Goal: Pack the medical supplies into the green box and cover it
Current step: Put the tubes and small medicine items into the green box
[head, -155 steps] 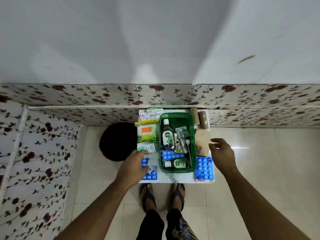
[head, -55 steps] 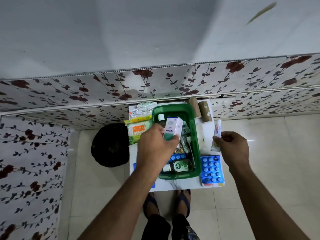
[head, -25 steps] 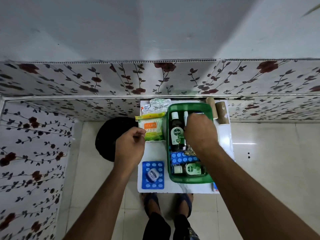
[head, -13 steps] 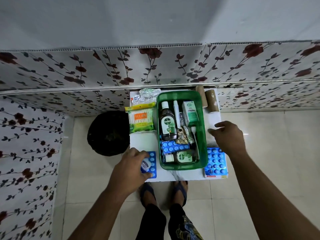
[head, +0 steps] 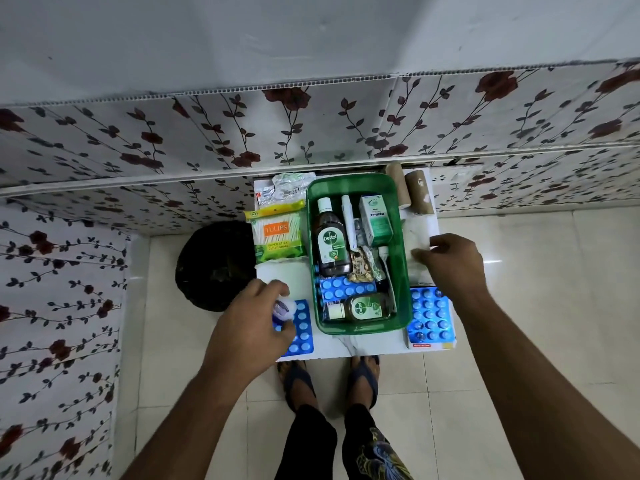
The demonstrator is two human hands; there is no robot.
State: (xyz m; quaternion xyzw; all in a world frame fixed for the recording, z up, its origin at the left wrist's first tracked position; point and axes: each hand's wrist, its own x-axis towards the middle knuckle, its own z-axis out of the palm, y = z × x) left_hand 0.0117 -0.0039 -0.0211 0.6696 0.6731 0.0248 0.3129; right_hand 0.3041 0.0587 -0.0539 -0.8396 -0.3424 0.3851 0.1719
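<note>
The green box [head: 404,271] stands open in the middle of the small white table [head: 363,344]. It holds a tall Dettol bottle [head: 330,244], a small Dettol bottle [head: 360,308] lying flat, a blue blister pack [head: 346,291], a white tube [head: 348,220] and a teal-and-white carton [head: 375,220]. My left hand [head: 249,327] grips a small white-and-purple roll [head: 282,308] just above another blue blister pack [head: 303,329], left of the box. My right hand [head: 453,268] hovers right of the box, fingers apart, fingertips at a pale sheet [head: 417,233].
A cotton swab pack [head: 277,239] and foil packets [head: 287,192] lie at the table's back left. Two brown rolls [head: 398,185] [head: 419,197] lean at the back right. A third blue blister pack [head: 429,317] sits at the front right. A black round object [head: 214,265] is on the floor.
My left hand has closed on the small roll and raised it slightly off the left blister pack. My right hand stays beside the box, after putting the tube inside earlier.
</note>
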